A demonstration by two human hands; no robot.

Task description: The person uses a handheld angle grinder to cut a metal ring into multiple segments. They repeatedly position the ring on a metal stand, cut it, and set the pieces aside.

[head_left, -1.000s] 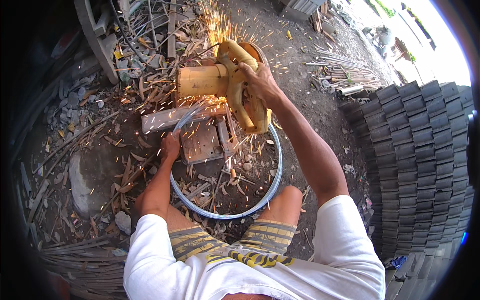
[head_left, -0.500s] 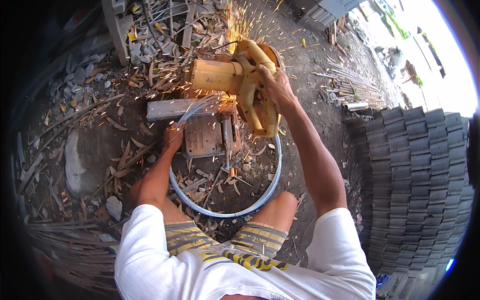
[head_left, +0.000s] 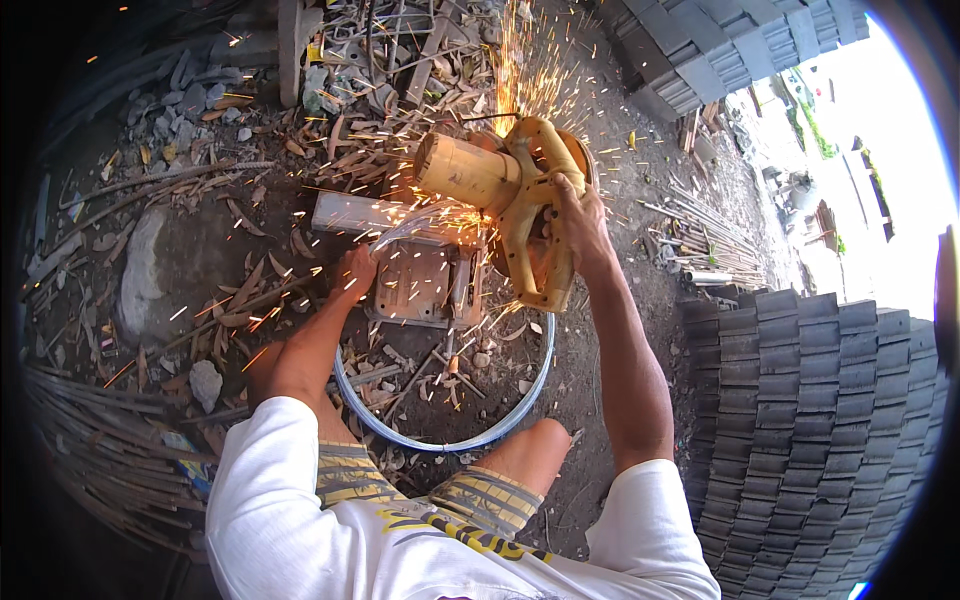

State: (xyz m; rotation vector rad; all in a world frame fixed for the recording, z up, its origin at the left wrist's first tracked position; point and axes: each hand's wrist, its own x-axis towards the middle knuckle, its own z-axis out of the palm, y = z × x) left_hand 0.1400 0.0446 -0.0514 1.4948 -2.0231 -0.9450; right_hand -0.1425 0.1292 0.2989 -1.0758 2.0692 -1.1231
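Observation:
My right hand point(head_left: 584, 222) is closed around the handle of a yellow cut-off saw point(head_left: 468, 172), which is lowered over its metal base point(head_left: 408, 290). Bright sparks point(head_left: 512, 75) fan out beyond the saw and scatter to the left over the base. With fingers closed, my left hand point(head_left: 354, 270) grips a bundle of silvery wire beside the base. The bundle runs under the saw, where an orange glow hides the contact point. From there, the wire's large loop, a coil point(head_left: 440, 446), curves round between the base and my knees.
Stacked grey roof tiles point(head_left: 800, 400) rise on the right, with grey blocks point(head_left: 700, 50) at the far right. Thin sticks point(head_left: 705, 225) lie in front of the tiles. Dry leaves and rubble point(head_left: 185, 120) cover the ground at left, beside bundled strips point(head_left: 110, 450).
The view has shifted, so the saw and hands appear lower in the picture. Both hands keep their holds, and sparks now spread more widely to the left.

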